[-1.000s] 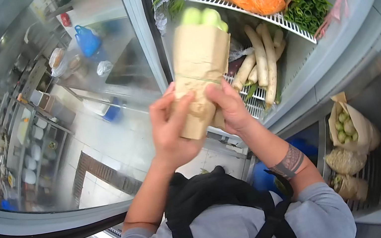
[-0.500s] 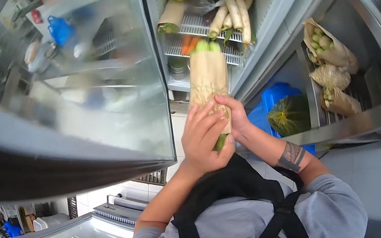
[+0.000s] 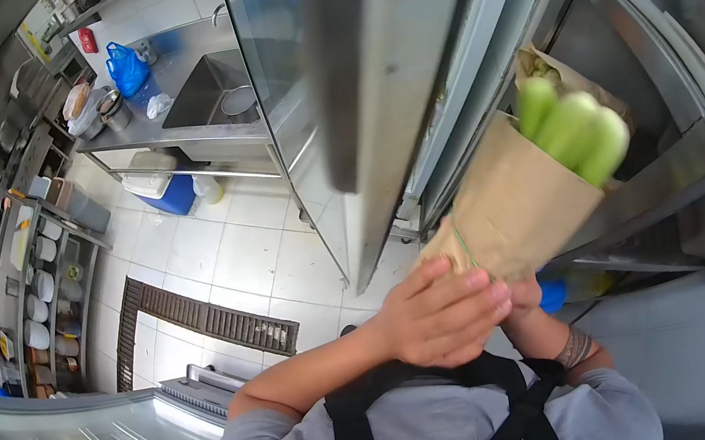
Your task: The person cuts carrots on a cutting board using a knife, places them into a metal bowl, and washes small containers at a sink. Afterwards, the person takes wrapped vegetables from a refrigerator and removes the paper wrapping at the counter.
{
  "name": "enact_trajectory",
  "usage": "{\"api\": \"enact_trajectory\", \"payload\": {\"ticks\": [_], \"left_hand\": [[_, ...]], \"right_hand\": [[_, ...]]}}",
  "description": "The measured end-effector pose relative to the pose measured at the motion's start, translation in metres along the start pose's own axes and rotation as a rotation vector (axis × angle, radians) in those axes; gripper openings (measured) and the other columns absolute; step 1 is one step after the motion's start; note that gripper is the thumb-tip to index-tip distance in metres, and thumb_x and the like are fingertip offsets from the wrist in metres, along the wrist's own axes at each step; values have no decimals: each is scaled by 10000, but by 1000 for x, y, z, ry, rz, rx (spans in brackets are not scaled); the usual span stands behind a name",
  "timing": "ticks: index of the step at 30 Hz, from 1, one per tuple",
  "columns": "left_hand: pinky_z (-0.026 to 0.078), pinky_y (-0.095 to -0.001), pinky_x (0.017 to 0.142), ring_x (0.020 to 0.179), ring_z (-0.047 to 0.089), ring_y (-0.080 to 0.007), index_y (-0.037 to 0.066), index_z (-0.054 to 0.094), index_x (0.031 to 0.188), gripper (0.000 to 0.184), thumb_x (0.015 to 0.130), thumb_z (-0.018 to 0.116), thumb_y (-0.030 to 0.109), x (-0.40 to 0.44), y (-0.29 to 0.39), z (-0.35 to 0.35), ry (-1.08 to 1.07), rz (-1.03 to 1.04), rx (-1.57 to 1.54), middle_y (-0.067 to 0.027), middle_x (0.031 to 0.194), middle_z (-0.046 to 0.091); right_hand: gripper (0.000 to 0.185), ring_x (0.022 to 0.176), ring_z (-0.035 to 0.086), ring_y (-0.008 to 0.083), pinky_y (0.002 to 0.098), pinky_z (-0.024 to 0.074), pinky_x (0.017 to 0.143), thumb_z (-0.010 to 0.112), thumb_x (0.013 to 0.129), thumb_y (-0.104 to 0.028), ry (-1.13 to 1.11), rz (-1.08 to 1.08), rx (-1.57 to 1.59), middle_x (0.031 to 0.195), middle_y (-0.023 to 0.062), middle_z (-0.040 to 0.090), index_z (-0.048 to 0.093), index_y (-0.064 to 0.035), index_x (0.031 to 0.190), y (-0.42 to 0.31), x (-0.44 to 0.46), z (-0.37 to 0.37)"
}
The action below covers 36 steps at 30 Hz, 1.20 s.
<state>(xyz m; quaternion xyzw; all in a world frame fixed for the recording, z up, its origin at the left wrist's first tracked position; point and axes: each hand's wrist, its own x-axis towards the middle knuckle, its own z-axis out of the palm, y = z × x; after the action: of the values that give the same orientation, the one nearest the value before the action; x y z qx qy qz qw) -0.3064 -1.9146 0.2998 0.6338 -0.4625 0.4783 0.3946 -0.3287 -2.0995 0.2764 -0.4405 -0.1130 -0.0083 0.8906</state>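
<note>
A brown paper bundle (image 3: 520,192), bound with a thin green band, is held in front of my chest and tilted up to the right. Pale green vegetables (image 3: 573,132) stick out of its open end. My left hand (image 3: 445,314) lies over the lower part of the bundle, fingers together around the paper. Beneath and behind it, my right hand (image 3: 522,296) grips the lower end and is mostly hidden.
The glass door (image 3: 297,108) stands nearly edge-on ahead, its thick frame beside the fridge. A metal-framed cabinet (image 3: 692,186) with another paper bag is at the right. Back left are a steel sink (image 3: 205,91) and a blue bag (image 3: 128,68); a floor grate (image 3: 201,318) lies below.
The bundle has moved right and nearer, now tilted right. The glass door has swung across, hiding the fridge shelves that showed before. Both hands still hold the bundle.
</note>
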Motion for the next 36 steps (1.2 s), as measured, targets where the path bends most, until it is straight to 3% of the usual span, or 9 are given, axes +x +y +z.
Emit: {"api": "enact_trajectory", "payload": {"ticks": [4,8,11,16,22,28,36], "left_hand": [[420,-453,1173,1228,642,-161,206,796,1029,182,872,739,133,9,12,18,87,79,-29,86,1231,726],[437,-439,1163,1239,653,-162,136,794,1091,227,922,647,167,-8,19,19,162,38,-6,37,1287,727],[415,-456,1179,1296,591,-187,194,782,1100,247,856,751,175,-26,17,-7,80,-31,107,57,1304,683],[377,-514,1217,1358,555,-313,131,767,1198,400,807,752,216,-67,-18,-57,56,-292,234,-78,1360,658],[405,-542,1182,1358,569,-384,52,741,1242,480,783,758,190,-104,-83,-170,92,-501,348,-165,1396,643],[453,-553,1113,1332,579,-424,16,714,1283,515,782,755,129,-124,-137,-320,170,-572,454,-194,1391,641],[428,-544,1146,1372,541,-416,6,678,1311,507,818,737,112,-153,-204,-447,201,-675,577,-193,1432,601]], "right_hand": [[820,1210,664,310,423,547,1025,845,780,-104,-77,-76,-105,1372,184,638,454,33,1487,-9,-8,-10],[805,1198,669,305,417,548,1019,836,783,-100,-154,81,-134,1359,180,644,458,33,1481,0,-8,-15],[794,1189,673,301,412,550,1015,829,785,-96,-220,223,-125,1349,177,649,461,33,1477,16,5,-6],[734,1159,685,287,394,558,995,788,800,-70,-213,350,-30,1317,168,664,478,32,1457,76,58,42],[581,1131,695,279,373,568,968,613,851,-19,-264,461,62,1275,167,675,504,30,1420,181,131,157],[555,1140,694,280,385,574,973,588,887,-78,-425,624,121,1275,166,675,509,20,1427,300,188,281],[544,1141,691,278,394,575,975,601,903,-98,-508,804,146,1284,163,666,509,19,1427,420,250,389]]}}
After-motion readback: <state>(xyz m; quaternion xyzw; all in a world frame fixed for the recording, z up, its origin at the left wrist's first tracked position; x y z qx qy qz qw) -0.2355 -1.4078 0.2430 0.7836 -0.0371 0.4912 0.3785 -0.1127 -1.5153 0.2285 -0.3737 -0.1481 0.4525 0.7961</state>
